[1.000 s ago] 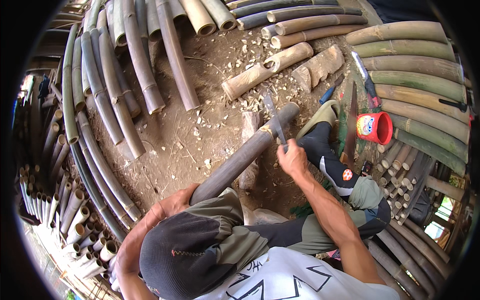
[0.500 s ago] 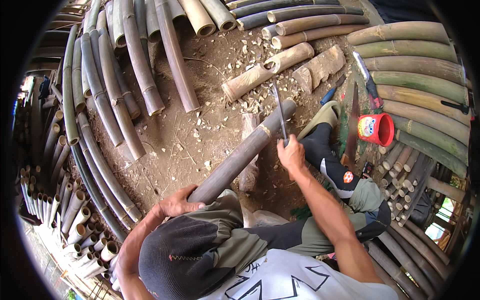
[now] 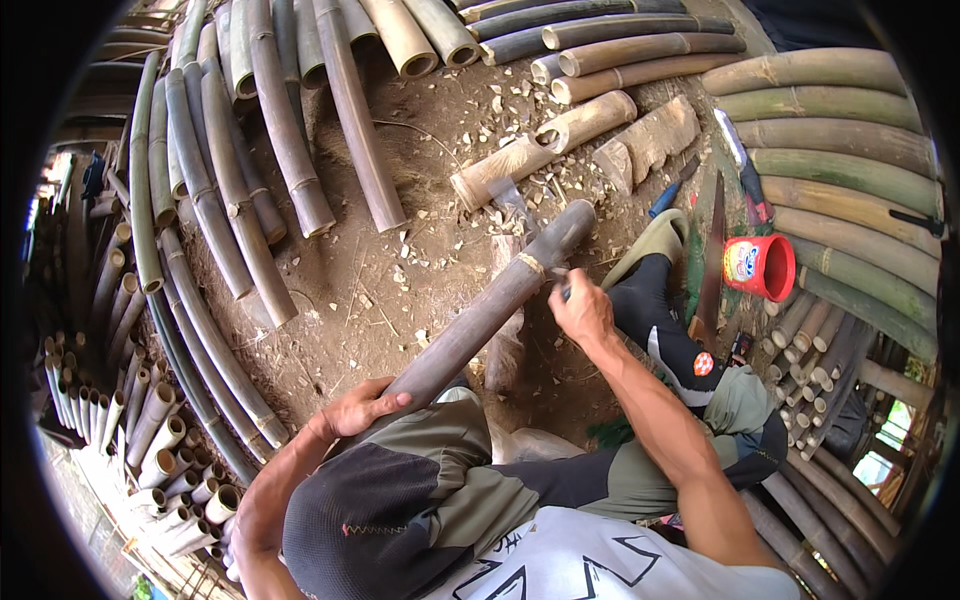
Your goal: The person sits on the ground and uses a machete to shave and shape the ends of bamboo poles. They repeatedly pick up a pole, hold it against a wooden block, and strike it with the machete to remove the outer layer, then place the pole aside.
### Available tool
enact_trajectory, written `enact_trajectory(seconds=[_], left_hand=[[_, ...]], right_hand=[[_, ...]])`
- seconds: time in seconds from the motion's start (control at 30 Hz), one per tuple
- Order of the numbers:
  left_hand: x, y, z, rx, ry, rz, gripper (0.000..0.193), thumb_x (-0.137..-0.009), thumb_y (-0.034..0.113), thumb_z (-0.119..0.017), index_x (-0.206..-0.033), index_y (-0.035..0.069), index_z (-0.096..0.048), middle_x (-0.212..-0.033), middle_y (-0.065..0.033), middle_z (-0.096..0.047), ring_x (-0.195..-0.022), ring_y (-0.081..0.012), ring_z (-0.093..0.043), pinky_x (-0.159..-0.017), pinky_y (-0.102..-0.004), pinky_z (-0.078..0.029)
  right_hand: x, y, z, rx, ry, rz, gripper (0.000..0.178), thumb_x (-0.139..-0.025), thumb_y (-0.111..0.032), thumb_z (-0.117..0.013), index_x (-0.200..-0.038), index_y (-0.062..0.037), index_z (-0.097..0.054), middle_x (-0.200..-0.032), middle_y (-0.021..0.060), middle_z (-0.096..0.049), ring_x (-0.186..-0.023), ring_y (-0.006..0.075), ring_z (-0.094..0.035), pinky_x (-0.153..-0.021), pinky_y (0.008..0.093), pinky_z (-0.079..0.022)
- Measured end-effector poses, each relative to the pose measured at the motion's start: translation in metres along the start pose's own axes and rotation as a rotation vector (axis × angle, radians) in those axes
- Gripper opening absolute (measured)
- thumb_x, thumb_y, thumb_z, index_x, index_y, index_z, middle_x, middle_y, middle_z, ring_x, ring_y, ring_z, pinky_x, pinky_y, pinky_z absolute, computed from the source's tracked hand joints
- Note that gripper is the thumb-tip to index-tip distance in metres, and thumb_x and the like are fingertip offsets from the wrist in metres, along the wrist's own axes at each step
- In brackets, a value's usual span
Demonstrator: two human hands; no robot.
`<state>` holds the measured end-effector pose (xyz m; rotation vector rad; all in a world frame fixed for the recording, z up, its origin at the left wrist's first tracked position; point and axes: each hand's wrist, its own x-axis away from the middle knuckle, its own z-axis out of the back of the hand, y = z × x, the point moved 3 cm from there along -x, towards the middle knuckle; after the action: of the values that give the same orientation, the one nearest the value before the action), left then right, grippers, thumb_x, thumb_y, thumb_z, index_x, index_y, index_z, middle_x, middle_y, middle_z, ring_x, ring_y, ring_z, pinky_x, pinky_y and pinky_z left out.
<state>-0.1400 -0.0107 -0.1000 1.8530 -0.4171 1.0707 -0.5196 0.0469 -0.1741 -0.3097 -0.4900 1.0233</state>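
A dark grey-brown bamboo pole (image 3: 465,325) slants from my lap up to the right, with a pale scraped ring at its node. My left hand (image 3: 367,408) is closed round its near end, thumb on top. Beside the node, my right hand (image 3: 582,310) grips the dark handle of a machete (image 3: 566,293). Motion smears the blade, which appears as a faint streak beyond the pole. Under the pole's middle lies a short log (image 3: 506,350) on the dirt.
Beyond the pole lie a notched bamboo piece (image 3: 500,172) and a wood block (image 3: 648,142) among chips. Right of my foot are a saw (image 3: 711,265), a blue-handled tool (image 3: 664,198), another blade (image 3: 738,150) and a red tub (image 3: 775,268). Bamboo poles (image 3: 285,130) surround the spot.
The machete has swung from a clear position near the pole's far end into a blur across the pole. My right hand has turned at the wrist; my left keeps its grip.
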Motion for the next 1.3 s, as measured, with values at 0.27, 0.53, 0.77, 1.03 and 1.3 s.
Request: enact_trajectory(seconds=[0.27,0.53,0.77,1.03,1.3], left_hand=[[0.001,0.014,-0.004,-0.015,-0.016,-0.053,0.085,-0.085,0.067,-0.063,-0.129,-0.005,-0.056,-0.113,-0.0192,-0.064,-0.104,-0.0253,-0.062,-0.092,-0.036,-0.048],[-0.002,0.005,0.001,0.071,-0.044,0.071,0.084,-0.086,0.065,-0.063,-0.131,-0.005,-0.055,-0.111,-0.0161,-0.065,-0.1,-0.0225,-0.063,-0.09,-0.033,-0.049],[0.003,0.022,-0.004,0.042,-0.038,-0.043,0.098,-0.082,0.068,-0.066,-0.14,-0.008,-0.044,-0.126,-0.0213,-0.058,-0.117,-0.0268,-0.055,-0.102,-0.0382,-0.042],[0.0,0.01,-0.001,0.194,-0.063,0.05,0.076,-0.09,0.058,-0.061,-0.134,-0.003,-0.053,-0.118,-0.0149,-0.063,-0.105,-0.02,-0.06,-0.094,-0.0335,-0.047],[-0.007,0.016,0.002,0.123,-0.077,-0.021,0.09,-0.084,0.066,-0.064,-0.138,-0.004,-0.049,-0.12,-0.0163,-0.062,-0.108,-0.0219,-0.06,-0.095,-0.0352,-0.046]], right_hand=[[0.0,0.0,-0.002,0.02,0.036,0.038,0.028,-0.085,-0.03,-0.068,-0.089,-0.0045,-0.057,-0.074,0.0188,-0.065,-0.068,0.0369,-0.068,-0.059,0.046,-0.054],[0.001,-0.012,-0.001,-0.062,0.046,0.048,0.026,-0.087,-0.027,-0.066,-0.086,-0.0036,-0.055,-0.072,0.0207,-0.065,-0.061,0.0411,-0.064,-0.057,0.0476,-0.053],[0.003,-0.018,0.007,-0.03,-0.005,0.324,0.024,-0.089,-0.025,-0.065,-0.087,-0.0028,-0.056,-0.066,0.0148,-0.064,-0.057,0.0304,-0.066,-0.053,0.0431,-0.052],[0.001,-0.024,0.006,-0.055,-0.027,0.513,0.025,-0.086,-0.028,-0.069,-0.086,-0.0071,-0.055,-0.071,0.0133,-0.065,-0.06,0.0314,-0.067,-0.054,0.0445,-0.054],[-0.001,-0.022,0.001,-0.07,-0.005,0.482,0.025,-0.087,-0.029,-0.068,-0.087,-0.0064,-0.056,-0.068,0.0138,-0.063,-0.058,0.032,-0.066,-0.054,0.0429,-0.054]])
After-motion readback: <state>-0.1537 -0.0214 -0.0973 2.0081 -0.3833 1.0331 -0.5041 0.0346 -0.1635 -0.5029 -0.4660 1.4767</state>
